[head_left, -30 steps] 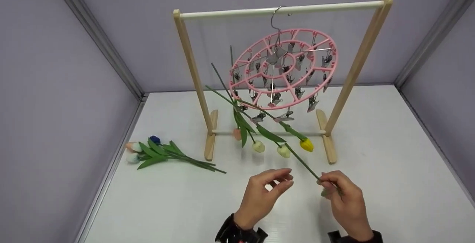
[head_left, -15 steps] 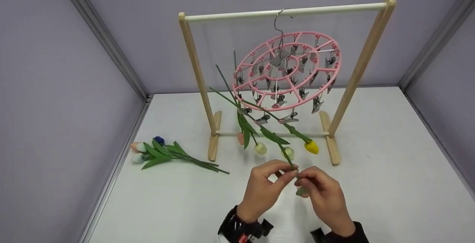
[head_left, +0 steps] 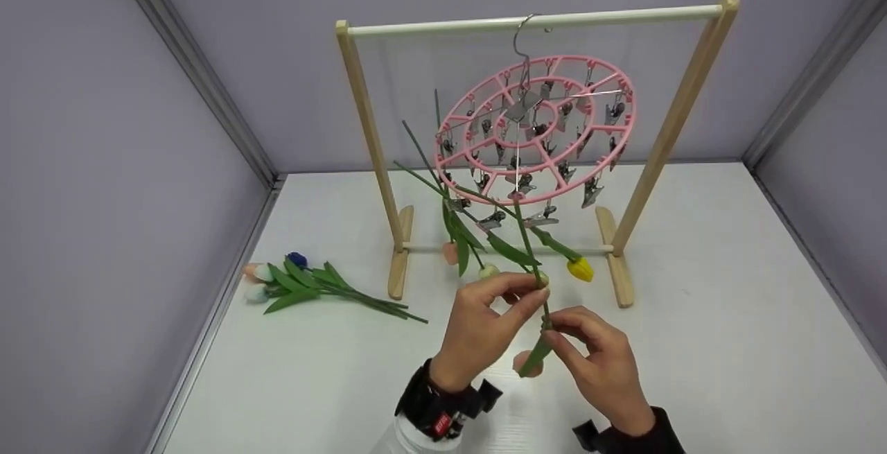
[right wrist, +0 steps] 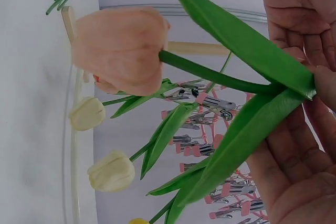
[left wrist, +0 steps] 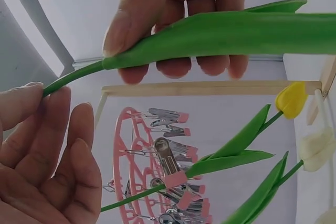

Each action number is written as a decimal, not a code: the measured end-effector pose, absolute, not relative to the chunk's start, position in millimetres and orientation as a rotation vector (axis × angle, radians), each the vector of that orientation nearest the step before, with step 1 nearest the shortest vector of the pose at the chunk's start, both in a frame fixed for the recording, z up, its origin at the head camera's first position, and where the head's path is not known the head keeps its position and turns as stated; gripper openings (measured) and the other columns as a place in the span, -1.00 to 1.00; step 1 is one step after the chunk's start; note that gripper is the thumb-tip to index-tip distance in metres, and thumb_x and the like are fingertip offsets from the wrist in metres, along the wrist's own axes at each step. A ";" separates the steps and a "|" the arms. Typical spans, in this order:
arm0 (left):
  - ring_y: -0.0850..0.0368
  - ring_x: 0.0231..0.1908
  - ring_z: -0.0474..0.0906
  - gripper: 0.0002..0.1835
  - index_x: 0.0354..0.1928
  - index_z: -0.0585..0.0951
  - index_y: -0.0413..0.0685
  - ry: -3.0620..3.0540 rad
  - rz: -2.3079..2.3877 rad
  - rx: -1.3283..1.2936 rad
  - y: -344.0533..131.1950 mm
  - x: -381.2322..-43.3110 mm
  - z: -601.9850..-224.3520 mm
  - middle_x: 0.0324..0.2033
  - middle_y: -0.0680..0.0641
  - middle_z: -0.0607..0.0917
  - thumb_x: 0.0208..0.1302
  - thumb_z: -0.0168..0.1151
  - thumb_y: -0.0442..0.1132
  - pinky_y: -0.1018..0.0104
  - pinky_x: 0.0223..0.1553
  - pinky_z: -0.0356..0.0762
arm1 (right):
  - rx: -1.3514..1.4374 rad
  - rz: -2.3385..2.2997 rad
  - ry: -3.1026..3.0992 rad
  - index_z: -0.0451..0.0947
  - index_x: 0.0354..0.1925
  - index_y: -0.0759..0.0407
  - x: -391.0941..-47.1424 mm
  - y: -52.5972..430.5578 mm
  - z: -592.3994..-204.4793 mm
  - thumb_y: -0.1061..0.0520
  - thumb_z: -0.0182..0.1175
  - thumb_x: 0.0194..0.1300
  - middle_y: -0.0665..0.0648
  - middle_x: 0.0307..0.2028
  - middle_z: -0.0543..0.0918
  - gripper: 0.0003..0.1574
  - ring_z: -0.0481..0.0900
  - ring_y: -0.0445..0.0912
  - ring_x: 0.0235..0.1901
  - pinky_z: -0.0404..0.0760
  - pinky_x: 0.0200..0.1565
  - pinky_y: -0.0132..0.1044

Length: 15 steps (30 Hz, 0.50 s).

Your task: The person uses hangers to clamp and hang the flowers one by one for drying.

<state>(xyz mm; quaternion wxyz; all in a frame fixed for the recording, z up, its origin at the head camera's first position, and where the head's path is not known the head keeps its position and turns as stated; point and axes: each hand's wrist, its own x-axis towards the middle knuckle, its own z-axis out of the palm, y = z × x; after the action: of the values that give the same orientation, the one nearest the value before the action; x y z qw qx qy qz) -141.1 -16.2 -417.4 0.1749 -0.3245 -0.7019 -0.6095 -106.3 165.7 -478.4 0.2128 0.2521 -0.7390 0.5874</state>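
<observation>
Between my two hands is a peach tulip [right wrist: 121, 51], its bloom hanging down and its stem pointing up toward the pink clip hanger [head_left: 627, 118]. My left hand [head_left: 485, 329] pinches the bare stem. Lower down, by the base of the leaves, my right hand [head_left: 599, 364] pinches the same tulip with thumb and fingers. The stem's upper end overlaps the hanger's front rim in the head view; whether they touch, I cannot tell. Other tulips hang bloom-down from the hanger's clips: a yellow tulip [head_left: 580, 269], a white tulip [right wrist: 111, 170], another white tulip [right wrist: 87, 114] and a peach tulip [head_left: 450, 253].
The hanger hooks over the white bar [head_left: 443, 26] of a wooden rack [head_left: 364, 121] standing on the white table [head_left: 332, 378]. On the left of the table lies a bunch of tulips [head_left: 305, 284] with blue, pale and peach blooms. Several metal clips [head_left: 592, 190] dangle around the hanger.
My left hand has taken hold of the stem and moved up toward the hanger. My right hand has moved left, and the tulip has swung more upright, with its bloom at the bottom.
</observation>
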 end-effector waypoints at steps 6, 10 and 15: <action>0.26 -0.31 0.63 -0.83 -0.13 0.74 -0.10 -1.993 -1.651 -0.958 -21.6 -149.3 -405.2 -0.28 0.06 0.76 0.37 0.30 -0.18 0.24 -0.25 0.60 | 0.721 1.584 -2.050 0.63 -0.04 0.28 -113.7 169.3 -471.7 0.60 0.23 0.17 0.17 -0.16 0.66 -0.56 0.65 -0.10 -0.13 0.59 -0.01 -0.36; 0.25 -0.32 0.62 -0.82 -0.14 0.74 -0.11 -1.995 -1.606 -0.977 -25.4 -155.6 -397.1 -0.29 0.06 0.75 0.36 0.30 -0.17 0.26 -0.26 0.59 | 0.626 1.411 -2.054 0.65 -0.09 0.38 -133.8 188.5 -454.2 0.61 0.25 0.13 0.17 -0.18 0.70 -0.62 0.66 -0.19 -0.13 0.59 -0.04 -0.42; 0.24 -0.35 0.61 -0.83 -0.16 0.75 -0.13 -1.991 -1.560 -0.983 -29.5 -160.4 -390.7 -0.31 0.05 0.76 0.34 0.32 -0.19 0.27 -0.30 0.59 | 0.459 1.127 -2.084 0.65 -0.04 0.41 -168.7 222.3 -417.0 0.53 0.29 0.18 0.23 -0.21 0.70 -0.66 0.60 -0.27 -0.19 0.54 -0.09 -0.55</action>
<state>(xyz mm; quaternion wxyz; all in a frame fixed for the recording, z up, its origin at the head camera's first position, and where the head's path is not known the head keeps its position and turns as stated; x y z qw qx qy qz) -160.4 -29.5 -390.7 0.2126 -0.3540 -0.7169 -0.5618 -168.7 222.3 -417.0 0.3561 0.1776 -0.8070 0.4364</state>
